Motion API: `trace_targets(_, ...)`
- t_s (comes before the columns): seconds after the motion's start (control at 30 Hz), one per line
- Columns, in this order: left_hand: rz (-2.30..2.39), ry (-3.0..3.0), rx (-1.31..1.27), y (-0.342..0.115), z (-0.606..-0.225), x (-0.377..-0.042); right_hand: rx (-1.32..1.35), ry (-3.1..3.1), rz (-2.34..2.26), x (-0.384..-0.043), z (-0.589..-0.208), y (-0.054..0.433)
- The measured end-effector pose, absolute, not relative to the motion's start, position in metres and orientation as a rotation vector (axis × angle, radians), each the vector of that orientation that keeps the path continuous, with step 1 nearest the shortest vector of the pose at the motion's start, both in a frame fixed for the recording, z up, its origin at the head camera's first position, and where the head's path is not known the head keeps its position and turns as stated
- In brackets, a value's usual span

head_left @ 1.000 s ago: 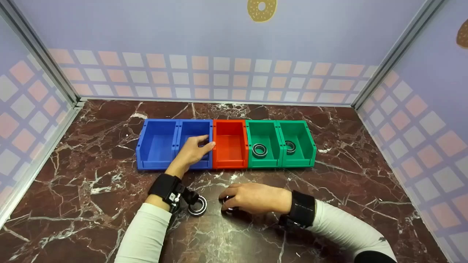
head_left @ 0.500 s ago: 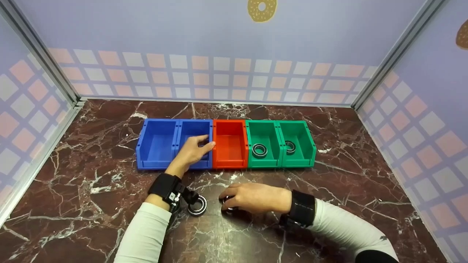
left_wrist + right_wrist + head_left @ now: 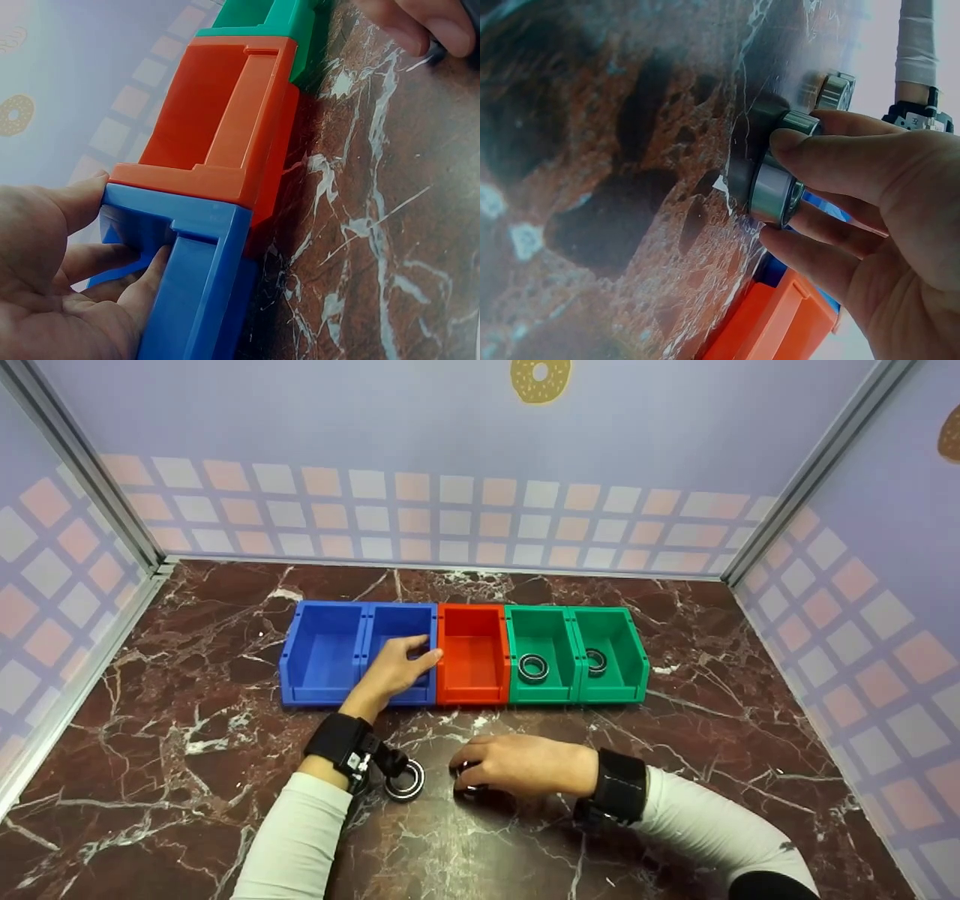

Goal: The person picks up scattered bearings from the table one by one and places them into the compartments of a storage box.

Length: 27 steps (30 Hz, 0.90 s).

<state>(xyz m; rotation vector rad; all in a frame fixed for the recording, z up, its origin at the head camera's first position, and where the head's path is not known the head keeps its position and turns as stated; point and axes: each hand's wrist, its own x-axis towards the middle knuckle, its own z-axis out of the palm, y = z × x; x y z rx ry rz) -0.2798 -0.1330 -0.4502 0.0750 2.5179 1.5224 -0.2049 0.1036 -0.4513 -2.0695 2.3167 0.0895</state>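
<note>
My left hand [image 3: 394, 667] reaches into the second blue bin [image 3: 401, 619]. In the left wrist view, the thumb rests at the rim beside the red bin [image 3: 217, 112], and the other fingers are inside the blue bin [image 3: 199, 292], loosely bent. I see nothing held there; the bin's floor is mostly hidden. On the table in front of the bins, my right hand [image 3: 517, 765] pinches a metal ball bearing [image 3: 774, 191] between thumb and fingers. The thumb covers the bearing's middle. Left of it a second bearing [image 3: 405, 780] lies flat, close to the left wrist camera.
Another blue bin [image 3: 322, 660] stands at the row's left end. Two green bins [image 3: 544, 630] continue it to the right, with one bearing [image 3: 533, 668] in the nearer and one bearing [image 3: 596, 662] in the end bin. Patterned walls [image 3: 472, 427] enclose the marbled table [image 3: 712, 750].
</note>
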Motion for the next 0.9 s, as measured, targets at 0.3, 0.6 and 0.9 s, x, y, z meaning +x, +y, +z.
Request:
trace_targets(0.3, 1.542, 2.495, 0.043, -0.133, -0.449, -0.281, -2.073, 2.313, 0.108, -0.204, -0.449, 0.102)
trace_targets(0.6, 1.535, 2.487, 0.052, -0.132, -0.449, -0.280, -2.121, 2.337, 0.101, -0.206, -0.443, 0.102)
trace_targets(0.9, 1.540, 2.496, 0.052, -0.133, -0.450, -0.281, -2.110, 2.369, 0.150, -0.210, -0.433, 0.104)
